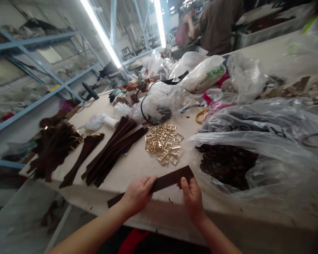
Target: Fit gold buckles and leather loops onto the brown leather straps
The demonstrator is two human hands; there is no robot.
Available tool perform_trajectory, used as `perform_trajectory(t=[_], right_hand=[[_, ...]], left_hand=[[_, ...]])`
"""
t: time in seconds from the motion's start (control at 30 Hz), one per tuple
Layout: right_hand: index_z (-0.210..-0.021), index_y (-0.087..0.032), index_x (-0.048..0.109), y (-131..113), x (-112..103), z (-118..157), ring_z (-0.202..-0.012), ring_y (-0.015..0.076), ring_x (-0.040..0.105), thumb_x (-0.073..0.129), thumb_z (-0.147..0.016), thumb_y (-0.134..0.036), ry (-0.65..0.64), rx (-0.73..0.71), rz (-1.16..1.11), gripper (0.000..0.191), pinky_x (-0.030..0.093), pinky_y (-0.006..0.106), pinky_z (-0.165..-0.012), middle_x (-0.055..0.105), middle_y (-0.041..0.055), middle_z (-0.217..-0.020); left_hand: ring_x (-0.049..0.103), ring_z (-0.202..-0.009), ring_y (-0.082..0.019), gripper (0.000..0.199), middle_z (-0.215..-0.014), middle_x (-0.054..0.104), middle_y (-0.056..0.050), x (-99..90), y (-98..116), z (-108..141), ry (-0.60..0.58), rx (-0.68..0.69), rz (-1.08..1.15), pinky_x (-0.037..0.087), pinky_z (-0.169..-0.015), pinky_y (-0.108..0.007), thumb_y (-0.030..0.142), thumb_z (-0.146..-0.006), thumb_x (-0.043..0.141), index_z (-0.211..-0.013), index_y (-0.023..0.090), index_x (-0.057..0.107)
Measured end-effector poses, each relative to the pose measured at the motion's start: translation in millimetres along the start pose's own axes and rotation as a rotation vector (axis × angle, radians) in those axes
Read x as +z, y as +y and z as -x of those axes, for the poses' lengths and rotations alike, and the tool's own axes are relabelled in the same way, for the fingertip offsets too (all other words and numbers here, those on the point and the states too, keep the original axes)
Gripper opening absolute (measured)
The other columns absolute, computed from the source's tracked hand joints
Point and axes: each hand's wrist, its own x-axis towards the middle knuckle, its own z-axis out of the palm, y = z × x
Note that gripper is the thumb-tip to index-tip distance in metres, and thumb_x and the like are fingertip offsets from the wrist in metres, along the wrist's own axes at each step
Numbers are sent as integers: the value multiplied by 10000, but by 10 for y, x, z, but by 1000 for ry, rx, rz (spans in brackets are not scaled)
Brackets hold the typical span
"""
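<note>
A flat dark brown strip [169,179] spans between my hands above the table's front edge. My left hand [139,194] is closed round its middle, and the strip's far left part passes behind my wrist. At the right end, my right hand [192,197] pinches the strip with the thumb on top. Beyond the strip lies a pile of gold metal buckles [163,141]. Loose dark brown strips [116,148] are stacked to the left of the buckles. A smaller bundle of strips [82,158] with gold ends sits further left.
A larger bundle of strips with buckles [55,148] is at the far left. An open plastic bag [275,151] of small dark pieces [228,164] lies right. Yellow-handled scissors [201,115], more bags and scraps are behind. A person [218,26] stands beyond the table [140,164].
</note>
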Motion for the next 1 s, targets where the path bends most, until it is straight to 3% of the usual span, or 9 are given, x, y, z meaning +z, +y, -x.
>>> perform_trajectory(t=[0.1,0.23,0.33,0.5,0.67,0.87,1.0], right_hand=[[-906,-176,526,-10,-1,-4,-609,160,568,421,-830,-418,-3,12,-16,275,446,267,-570,599,24,-694],[-942,-171,524,-1,2,14,-615,148,527,422,-822,-396,41,-62,63,275,413,269,-588,576,20,-730],[-941,-158,527,30,10,38,-596,141,498,427,-813,-383,83,-107,103,277,381,268,-590,551,4,-685],[-951,-147,525,39,45,79,-581,133,452,438,-780,-357,110,-148,78,284,352,269,-600,519,-8,-668],[-870,-153,525,-37,53,116,-575,125,455,454,-747,-339,99,-199,58,234,360,258,-594,501,-22,-632],[-710,-177,489,-150,41,342,-550,104,437,477,-723,-318,18,-189,-26,143,381,232,-556,473,-42,-587],[-815,-161,497,-175,278,617,-475,89,441,396,-770,-290,-143,-98,-89,171,376,207,-454,507,-39,-581]], left_hand=[[563,-934,-230,653,-1084,586,-80,-76,65,210,-183,-192,440,439,-802,-334,369,-728,572,-1322,222,343],[575,-709,-150,466,-848,626,-53,-174,34,471,-491,-414,1128,433,-609,-247,457,-799,460,-1153,163,533],[563,-654,-123,400,-800,626,-47,-133,45,613,-558,-495,1367,402,-567,-218,430,-768,525,-1050,156,593],[548,-651,-109,330,-789,613,-29,70,181,813,-491,-514,1431,386,-574,-212,399,-735,570,-945,147,606],[506,-595,-91,287,-697,570,34,207,274,987,-351,-431,1325,375,-574,-206,369,-670,614,-855,157,557],[548,-717,-162,202,-745,597,13,248,86,1051,-227,-297,873,400,-629,-242,228,-617,515,-799,154,561],[570,-695,-162,235,-752,631,-13,275,-7,966,-290,-250,1026,411,-621,-246,305,-693,515,-869,150,524]])
